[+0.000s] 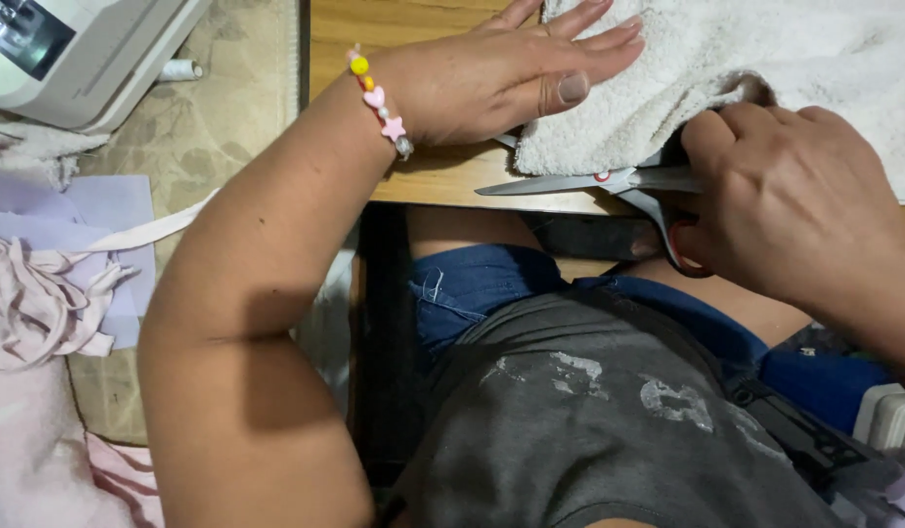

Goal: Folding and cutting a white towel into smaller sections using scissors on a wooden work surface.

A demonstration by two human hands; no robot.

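Both arms are bare to above the elbow, with no sleeves in view. The left wrist wears a bead bracelet (379, 101): a yellow bead, an orange one, a pink heart, small white beads, a pink star and a clear bead. The left hand (501, 68) has short, unpainted nails; the right hand (794, 200) wears no rings that show. The torso is in a dark grey T-shirt (589, 420) with a worn, flaking pale print across the front. Below it are blue denim shorts (472, 288) with a frayed hem.

Wooden table (413, 186), beige patterned floor (227, 127) w/ white machine (81, 54)
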